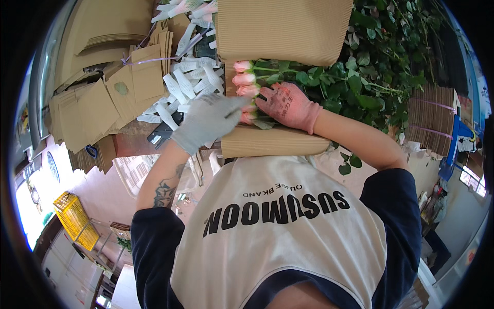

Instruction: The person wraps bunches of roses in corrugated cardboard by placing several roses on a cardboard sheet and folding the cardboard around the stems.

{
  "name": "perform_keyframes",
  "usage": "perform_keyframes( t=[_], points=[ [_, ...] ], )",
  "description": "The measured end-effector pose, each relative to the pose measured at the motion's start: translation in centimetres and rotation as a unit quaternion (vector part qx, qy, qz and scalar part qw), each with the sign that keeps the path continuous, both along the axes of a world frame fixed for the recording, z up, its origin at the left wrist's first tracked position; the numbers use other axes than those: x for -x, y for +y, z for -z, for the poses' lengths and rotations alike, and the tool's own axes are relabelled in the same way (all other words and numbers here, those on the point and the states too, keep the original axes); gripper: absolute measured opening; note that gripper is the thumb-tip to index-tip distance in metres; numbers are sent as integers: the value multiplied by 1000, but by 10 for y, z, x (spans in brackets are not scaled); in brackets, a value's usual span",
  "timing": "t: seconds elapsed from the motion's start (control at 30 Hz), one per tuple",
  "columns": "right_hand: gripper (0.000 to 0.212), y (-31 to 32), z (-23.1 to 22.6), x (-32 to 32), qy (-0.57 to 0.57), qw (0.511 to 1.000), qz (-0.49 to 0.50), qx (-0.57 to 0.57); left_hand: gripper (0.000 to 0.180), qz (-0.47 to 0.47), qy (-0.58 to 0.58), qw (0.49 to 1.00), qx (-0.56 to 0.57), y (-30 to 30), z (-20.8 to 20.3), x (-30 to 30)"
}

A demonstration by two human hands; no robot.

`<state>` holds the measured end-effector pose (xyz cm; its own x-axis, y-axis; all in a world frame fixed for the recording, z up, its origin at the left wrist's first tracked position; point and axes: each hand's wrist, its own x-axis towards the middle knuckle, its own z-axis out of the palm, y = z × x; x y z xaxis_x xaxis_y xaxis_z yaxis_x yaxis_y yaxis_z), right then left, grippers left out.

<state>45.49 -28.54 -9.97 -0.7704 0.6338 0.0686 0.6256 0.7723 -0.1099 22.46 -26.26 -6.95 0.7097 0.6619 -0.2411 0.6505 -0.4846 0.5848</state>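
Observation:
Several pale pink roses (244, 80) lie in a row, heads to the left, on brown corrugated cardboard (275, 141). Their green leafy stems (314, 77) run off to the right. In a pink-red glove, my right hand (288, 106) bends its fingers round a rose just below the head. My left hand (210, 121), in a pale grey glove, reaches in from the left with its fingers stretched over the nearer rose heads. Its fingertips hide part of these blooms. Beyond the row, the raised corrugated cardboard flap (283, 31) covers some of the stems.
White foam net sleeves (190, 85) are heaped left of the roses, beside stacked cardboard pieces (118, 92). A mass of dark green foliage (386, 46) fills the far right. Strapped cardboard (431, 121) stands at the right. A yellow crate (76, 220) sits lower left.

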Motion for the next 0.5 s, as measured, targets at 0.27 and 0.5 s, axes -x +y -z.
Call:
perform_keyframes(
  t=[0.27, 0.5],
  points=[
    [15, 9, -19, -1, -51, 992, 103, -45, 42, 29, 49, 997, 59, -6, 11, 2],
    [12, 16, -11, 8, -62, 994, 85, 8, 42, 19, 73, 992, 99, -5, 5, -1]
  ],
)
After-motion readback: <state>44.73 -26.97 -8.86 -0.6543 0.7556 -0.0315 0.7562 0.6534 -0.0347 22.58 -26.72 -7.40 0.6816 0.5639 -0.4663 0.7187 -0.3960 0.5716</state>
